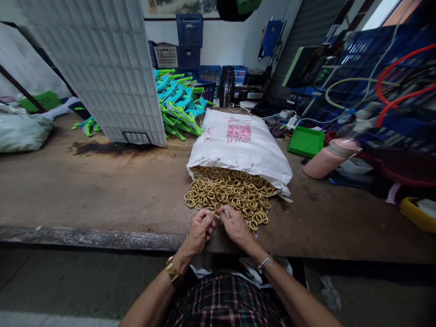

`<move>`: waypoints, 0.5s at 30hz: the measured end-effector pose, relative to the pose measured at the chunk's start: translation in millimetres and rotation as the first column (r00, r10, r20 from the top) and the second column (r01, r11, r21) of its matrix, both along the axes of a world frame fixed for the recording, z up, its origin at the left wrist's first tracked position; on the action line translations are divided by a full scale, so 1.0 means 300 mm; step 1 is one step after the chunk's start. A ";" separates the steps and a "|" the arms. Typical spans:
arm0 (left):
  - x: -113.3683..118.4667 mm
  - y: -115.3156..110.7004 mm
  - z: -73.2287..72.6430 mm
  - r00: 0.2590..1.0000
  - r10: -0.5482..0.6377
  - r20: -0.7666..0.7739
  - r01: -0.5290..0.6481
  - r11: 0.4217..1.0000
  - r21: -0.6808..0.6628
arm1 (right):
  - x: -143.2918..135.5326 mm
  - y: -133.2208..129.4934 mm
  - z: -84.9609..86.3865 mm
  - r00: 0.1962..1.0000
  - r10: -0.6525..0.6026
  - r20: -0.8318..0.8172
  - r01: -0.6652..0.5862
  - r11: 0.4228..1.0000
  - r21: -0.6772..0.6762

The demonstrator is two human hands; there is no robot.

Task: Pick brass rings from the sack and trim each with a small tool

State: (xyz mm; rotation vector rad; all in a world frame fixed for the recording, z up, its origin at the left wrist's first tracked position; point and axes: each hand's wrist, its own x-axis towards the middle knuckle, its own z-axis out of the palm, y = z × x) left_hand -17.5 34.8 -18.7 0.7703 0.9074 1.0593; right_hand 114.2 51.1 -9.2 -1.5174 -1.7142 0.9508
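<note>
A heap of gold-coloured rings [235, 193] spills from the open mouth of a white woven sack [218, 150] onto the wooden table. At the near edge of the heap, my left hand [200, 230] is closed in a pinch on a gold ring [214, 212]. My right hand [236, 228] is almost touching it, fingers curled around a slim, pale, pointed tool [227, 214] whose exact kind I cannot make out. Both hands are just above the table's front edge, and the fingers partly hide what lies between them.
A tall white padded panel [112, 68] stands on the table [102, 190] to the left, beside stacked green-and-blue plastic pieces [180, 104]. A green tray [305, 141], a pink bottle [327, 160] and a yellow basin [417, 213] are at the right.
</note>
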 end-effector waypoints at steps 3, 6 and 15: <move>-0.005 0.000 -0.008 1.000 0.009 0.003 -0.009 1.000 0.024 | 0.002 -0.022 0.001 0.949 0.116 0.293 -0.157 0.980 0.120; -0.009 -0.002 -0.020 1.000 0.007 -0.012 -0.006 0.998 0.060 | -0.003 -0.034 -0.004 0.883 0.139 0.448 -0.224 0.964 0.144; -0.018 -0.009 -0.018 0.998 -0.002 -0.070 0.009 0.995 0.094 | -0.015 -0.032 -0.001 0.819 0.142 0.557 -0.237 0.966 0.102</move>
